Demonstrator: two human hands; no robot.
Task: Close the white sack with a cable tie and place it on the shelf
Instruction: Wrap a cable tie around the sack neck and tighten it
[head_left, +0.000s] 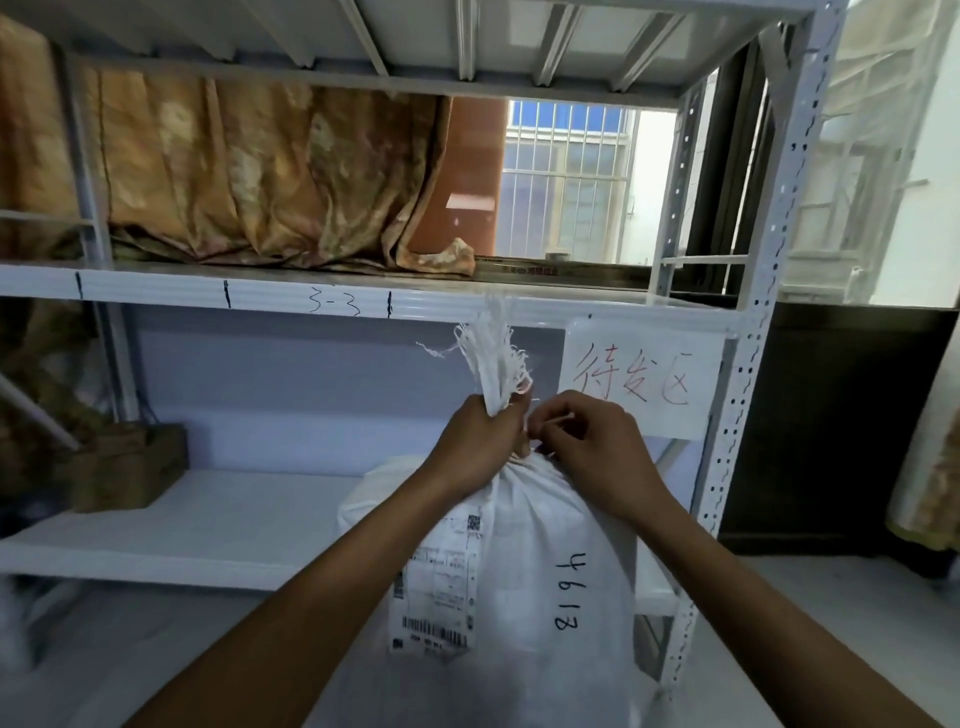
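A full white woven sack (540, 561) stands upright in front of the white metal shelf (208, 525). It bears a shipping label and the handwritten number 81913. My left hand (480, 441) grips the bunched neck of the sack, with the frayed top sticking up above my fist. My right hand (587, 441) pinches a thin pale cable tie (558, 419) right beside the neck. A band of the tie seems to circle the neck just under my left fist. How far the tie is pulled tight is hidden by my fingers.
A brown cardboard box (130, 462) sits at the left end of the lower shelf board. The board above (311, 299) is marked 3-3 and carries draped orange-brown cloth (260, 171). A paper sign (644, 374) with red writing hangs on the right upright (748, 364).
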